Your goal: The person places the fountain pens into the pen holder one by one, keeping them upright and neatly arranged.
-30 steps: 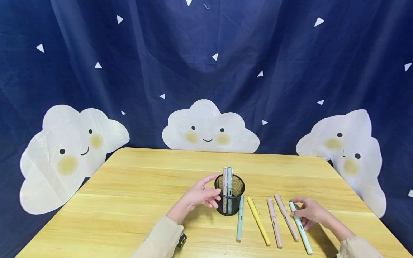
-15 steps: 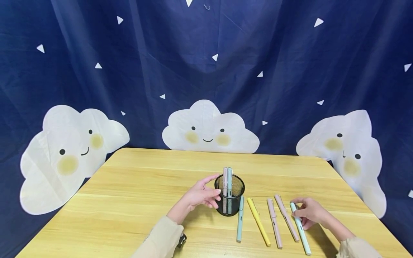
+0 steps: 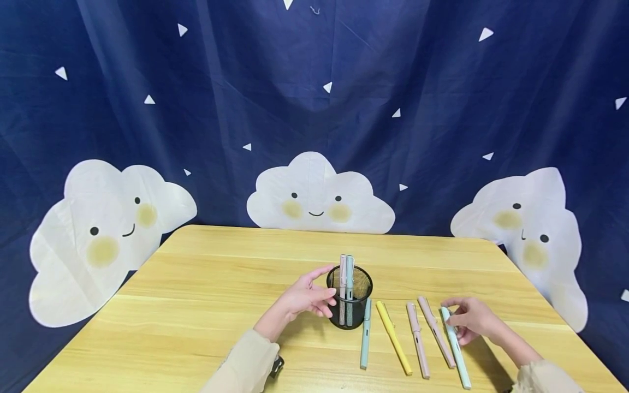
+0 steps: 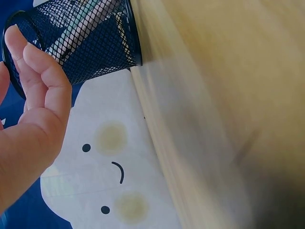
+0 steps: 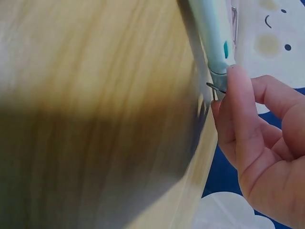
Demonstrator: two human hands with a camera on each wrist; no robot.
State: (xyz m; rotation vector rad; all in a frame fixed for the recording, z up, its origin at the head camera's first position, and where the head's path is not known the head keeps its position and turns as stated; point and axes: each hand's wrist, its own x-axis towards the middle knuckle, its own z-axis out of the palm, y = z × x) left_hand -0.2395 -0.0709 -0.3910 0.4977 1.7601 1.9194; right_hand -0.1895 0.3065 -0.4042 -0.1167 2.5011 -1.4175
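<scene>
My left hand (image 3: 303, 297) is at the left side of a black mesh pen holder (image 3: 362, 286), its fingertips right at the rim and wall. A pink pen (image 3: 343, 267) and a grey-green pen (image 3: 350, 270) stand upright inside the holder. In the left wrist view the fingers (image 4: 55, 78) overlap the mesh, loosely bent. With thumb and fingers, my right hand (image 3: 473, 319) pinches a pale mint pen (image 3: 458, 352) near its capped upper end. The right wrist view shows the mint pen (image 5: 212, 33) at the fingertips, its metal clip beside them.
Between the hands on the wooden table (image 3: 206, 305) lie a teal pen (image 3: 366, 335), a yellow pen (image 3: 395, 338) and two pink pens, one left (image 3: 418, 341) and one right (image 3: 436, 332). A blue curtain (image 3: 314, 114) with white clouds hangs behind.
The lower end of the mint pen has swung slightly left, closer to the neighbouring pink pen. My right hand has shifted slightly; the left hand and pen holder have stayed put.
</scene>
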